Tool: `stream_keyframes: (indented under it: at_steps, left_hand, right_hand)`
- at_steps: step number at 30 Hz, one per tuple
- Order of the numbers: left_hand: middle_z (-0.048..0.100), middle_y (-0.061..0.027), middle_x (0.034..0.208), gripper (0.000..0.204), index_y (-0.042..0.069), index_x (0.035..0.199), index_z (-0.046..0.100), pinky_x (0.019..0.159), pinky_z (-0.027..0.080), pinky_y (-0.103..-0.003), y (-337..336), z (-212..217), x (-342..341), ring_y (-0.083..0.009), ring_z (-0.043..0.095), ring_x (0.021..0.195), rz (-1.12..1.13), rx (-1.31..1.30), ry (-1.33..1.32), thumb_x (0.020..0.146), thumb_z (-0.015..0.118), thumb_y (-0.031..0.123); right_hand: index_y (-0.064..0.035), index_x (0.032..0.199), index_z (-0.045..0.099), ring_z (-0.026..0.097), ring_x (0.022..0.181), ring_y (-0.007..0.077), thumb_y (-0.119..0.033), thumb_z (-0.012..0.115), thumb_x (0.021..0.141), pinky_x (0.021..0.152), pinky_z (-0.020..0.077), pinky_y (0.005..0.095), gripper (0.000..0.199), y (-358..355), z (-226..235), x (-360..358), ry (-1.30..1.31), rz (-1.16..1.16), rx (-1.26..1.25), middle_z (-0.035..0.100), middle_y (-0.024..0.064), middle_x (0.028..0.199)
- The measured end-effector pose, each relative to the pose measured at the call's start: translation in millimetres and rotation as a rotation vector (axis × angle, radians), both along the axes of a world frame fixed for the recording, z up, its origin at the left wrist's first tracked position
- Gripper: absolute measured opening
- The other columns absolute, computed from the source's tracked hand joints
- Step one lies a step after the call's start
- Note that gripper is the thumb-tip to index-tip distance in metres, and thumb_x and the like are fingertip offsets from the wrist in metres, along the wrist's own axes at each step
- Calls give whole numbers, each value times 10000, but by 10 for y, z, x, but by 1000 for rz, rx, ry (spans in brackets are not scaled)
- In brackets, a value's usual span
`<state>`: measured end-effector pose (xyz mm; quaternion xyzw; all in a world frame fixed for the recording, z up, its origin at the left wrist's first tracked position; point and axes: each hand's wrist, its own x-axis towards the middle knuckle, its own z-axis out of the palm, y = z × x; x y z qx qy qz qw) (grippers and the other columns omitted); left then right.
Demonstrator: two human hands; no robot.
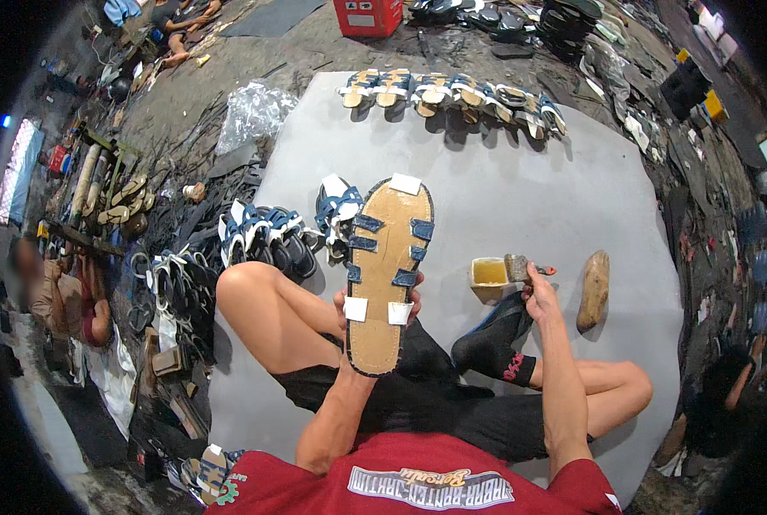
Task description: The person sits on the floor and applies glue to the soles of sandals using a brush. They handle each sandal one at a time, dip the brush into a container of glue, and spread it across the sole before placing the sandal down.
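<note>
One upturned sandal sole [387, 275], one glue tin [489, 273], one brush [521, 268], one oblong stone [593, 290].

- My left hand [355, 319] holds a tan sandal sole [387, 273] with blue and white strap ends.
- My right hand's [539, 290] brush [521, 266] meets a yellow glue tub [490, 273].
- Grey mat [503, 197].

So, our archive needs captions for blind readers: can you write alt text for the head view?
A seated person's left hand holds up a tan sandal sole with blue straps folded onto its underside, while the right hand dips a brush into a small tub of yellow glue. A row of finished sandals lines the far edge of the grey mat.
</note>
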<state>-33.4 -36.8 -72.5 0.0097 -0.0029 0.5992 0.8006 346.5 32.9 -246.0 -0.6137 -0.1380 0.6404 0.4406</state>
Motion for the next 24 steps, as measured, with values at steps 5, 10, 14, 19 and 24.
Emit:
stream_keyframes:
  at_steps: [5,10,14,19,24]
  left_hand:
    - [503,-280,1429,870,9,1550,416,986,548,-467,52,-12,57,-383,602,1192,50,-67,97,913,710,524]
    - [634,-218,1379,738,54,1515,478,1025,589,-522,202,3,257,-350,679,1197,248,-230,190,960,748,459]
    - [675,-56,1330,505,125,1380,570,1088,529,-472,253,52,266,-241,651,1242,325,-372,532,986,745,387]
    - [580,-87,1318,634,133,1468,335,1004,531,-343,303,111,790,-201,617,1189,259,-231,874,973,731,133]
    - [622,-92,1309,658,79,1550,322,964,557,-335,153,6,974,-169,649,1120,202,-305,964,1023,701,182]
  right_hand:
    - [67,743,698,683,720,338,-566,673,980,768,535,468,676,44,-18,-165,-938,341,-20,734,178,790]
    - [71,1118,657,705,995,389,-345,742,960,873,540,504,454,-86,189,-124,-1358,95,378,713,250,1061]
    - [-17,1313,588,685,1055,267,-265,840,891,854,563,414,551,-272,1670,-869,-574,558,567,676,186,1217]
    - [-3,1472,486,624,1214,199,-334,904,862,1054,518,369,810,-706,2134,-1395,49,224,412,656,132,1316]
    - [11,1444,516,618,1203,143,-173,865,892,1052,515,335,678,-770,2002,-1286,121,87,368,662,96,1310]
